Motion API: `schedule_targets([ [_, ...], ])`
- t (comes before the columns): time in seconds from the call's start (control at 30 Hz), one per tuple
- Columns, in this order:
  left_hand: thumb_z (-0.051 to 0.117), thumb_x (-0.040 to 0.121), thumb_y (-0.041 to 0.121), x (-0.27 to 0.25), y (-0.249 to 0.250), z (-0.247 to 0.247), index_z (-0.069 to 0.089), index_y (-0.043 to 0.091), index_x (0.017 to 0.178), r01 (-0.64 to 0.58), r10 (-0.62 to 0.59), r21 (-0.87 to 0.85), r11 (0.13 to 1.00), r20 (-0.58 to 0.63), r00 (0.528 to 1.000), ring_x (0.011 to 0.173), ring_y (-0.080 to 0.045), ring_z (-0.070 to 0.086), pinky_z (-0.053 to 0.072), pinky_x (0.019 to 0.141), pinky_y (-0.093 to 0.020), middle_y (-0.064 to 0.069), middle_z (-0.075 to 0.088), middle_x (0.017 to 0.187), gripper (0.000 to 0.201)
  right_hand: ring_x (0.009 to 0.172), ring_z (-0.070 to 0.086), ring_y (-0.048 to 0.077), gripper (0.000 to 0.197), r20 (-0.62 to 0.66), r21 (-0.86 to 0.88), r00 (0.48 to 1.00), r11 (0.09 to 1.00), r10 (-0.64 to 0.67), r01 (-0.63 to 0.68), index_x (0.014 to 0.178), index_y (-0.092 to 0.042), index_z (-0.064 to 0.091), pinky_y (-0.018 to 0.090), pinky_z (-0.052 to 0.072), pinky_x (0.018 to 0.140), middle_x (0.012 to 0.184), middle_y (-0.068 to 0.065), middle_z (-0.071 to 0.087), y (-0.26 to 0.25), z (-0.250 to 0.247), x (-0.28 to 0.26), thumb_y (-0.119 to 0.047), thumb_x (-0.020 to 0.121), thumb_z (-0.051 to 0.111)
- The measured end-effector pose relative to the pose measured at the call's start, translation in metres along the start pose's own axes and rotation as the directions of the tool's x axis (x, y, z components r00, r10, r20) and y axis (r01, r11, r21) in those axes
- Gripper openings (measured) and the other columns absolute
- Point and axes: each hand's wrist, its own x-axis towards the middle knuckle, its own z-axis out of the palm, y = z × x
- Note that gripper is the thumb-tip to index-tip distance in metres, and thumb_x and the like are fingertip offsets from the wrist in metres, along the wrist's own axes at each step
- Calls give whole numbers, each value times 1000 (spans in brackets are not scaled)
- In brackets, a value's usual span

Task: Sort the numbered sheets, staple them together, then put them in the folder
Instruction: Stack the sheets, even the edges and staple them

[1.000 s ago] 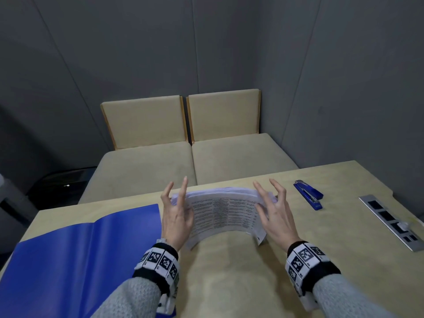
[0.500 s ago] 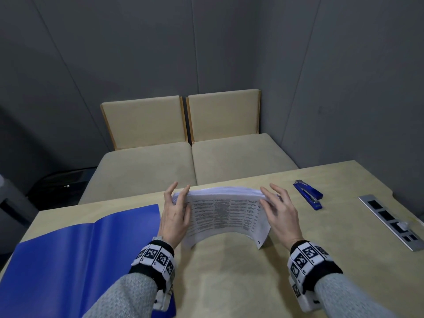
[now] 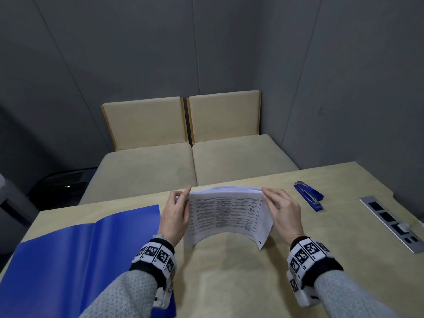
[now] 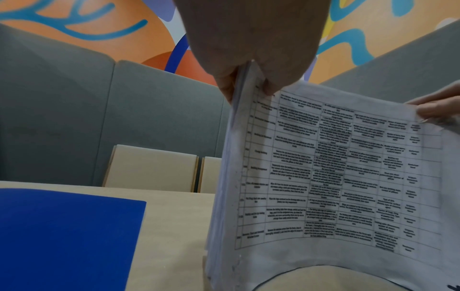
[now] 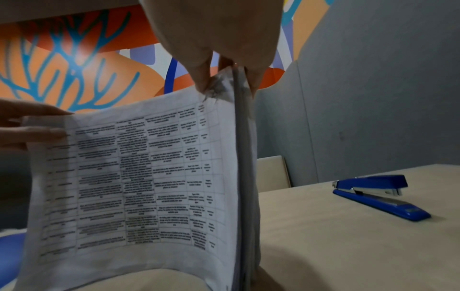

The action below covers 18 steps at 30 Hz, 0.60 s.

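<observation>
A stack of printed sheets with tables of small text stands on edge on the beige table, bowed toward me. My left hand pinches its upper left corner between thumb and fingers. At the upper right corner my right hand pinches it the same way. An open blue folder lies flat to the left. A blue stapler lies on the table to the right of the sheets.
A grey socket strip is set into the table near its right edge. Two beige cushioned seats stand beyond the far table edge, against grey wall panels. Bare table lies between the sheets and me.
Both hands went from spread fingers beside the stack to closing on its top corners. The stack stays upright in the same spot.
</observation>
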Motion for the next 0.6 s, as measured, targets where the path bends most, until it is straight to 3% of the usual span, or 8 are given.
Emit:
schedule_targets([
  [0.07, 41, 93, 26, 1, -2, 0, 49, 15, 132, -7, 7, 7, 1000, 1, 1000, 76, -17, 51, 46, 58, -28, -3, 47, 99, 41, 79, 57, 16, 37, 59, -56, 998, 998, -10, 13, 124, -11, 63, 32, 51, 70, 89, 2, 61, 1, 0, -1, -2, 88, 62],
  [0.17, 48, 93, 19, 2, -4, -2, 50, 18, 124, 4, -6, 51, 999, 30, 1000, 73, -18, 49, 46, 56, -32, -2, 44, 95, 31, 77, 53, 17, 46, 107, -113, 994, 993, -11, 24, 131, -11, 57, 29, 47, 66, 88, -1, 49, 2, -3, -6, 3, 87, 60],
  [0.27, 36, 89, 34, 8, 3, -3, 52, 16, 101, 6, -19, 300, 954, 40, 999, 76, -22, 49, 49, 78, -45, -2, 43, 90, 27, 79, 54, 17, 41, 131, -101, 991, 995, 12, 1, 129, -9, 58, 30, 48, 69, 92, 3, 50, 1, -3, -7, 2, 90, 57],
  [0.33, 41, 87, 42, 17, 20, 1, 55, 16, 95, -45, 7, 495, 868, 78, 997, 87, -24, 54, 27, 106, -55, -4, 50, 95, 30, 79, 53, 16, 33, 146, -69, 988, 997, 49, -39, 122, -8, 62, 28, 45, 71, 95, 3, 49, -1, -3, -6, 1, 92, 53],
  [0.43, 45, 88, 42, 38, 62, 13, 50, 17, 113, -242, 96, 510, 825, 296, 950, 101, -19, 56, 1, 115, -55, -3, 55, 107, 37, 81, 53, 17, 26, 172, -46, 982, 997, 75, -68, 114, -9, 64, 33, 49, 73, 97, 2, 46, -6, -4, -5, -1, 93, 52],
  [0.5, 44, 88, 32, 52, 93, 25, 38, 13, 130, -352, 140, 374, 858, 488, 861, 104, -24, 56, 19, 112, -50, -7, 54, 112, 46, 82, 52, 16, 24, 194, -45, 977, 995, 92, -85, 113, -9, 64, 31, 46, 73, 97, 1, 44, -9, -7, -5, -3, 93, 52],
  [0.57, 47, 86, 23, 63, 119, 39, 32, 13, 132, -368, 153, 268, 890, 585, 796, 102, -31, 56, 42, 90, -45, -11, 55, 115, 50, 84, 52, 14, 23, 228, -39, 966, 993, 119, -113, 113, -10, 63, 26, 43, 75, 98, 0, 43, -11, -11, -4, -6, 93, 52],
  [0.6, 49, 84, 20, 67, 128, 46, 34, 13, 129, -364, 136, 264, 893, 613, 778, 100, -32, 57, 45, 79, -42, -12, 56, 115, 48, 85, 51, 14, 23, 244, -37, 961, 992, 129, -124, 114, -10, 63, 25, 43, 77, 99, 0, 43, -12, -13, -3, -8, 94, 51],
])
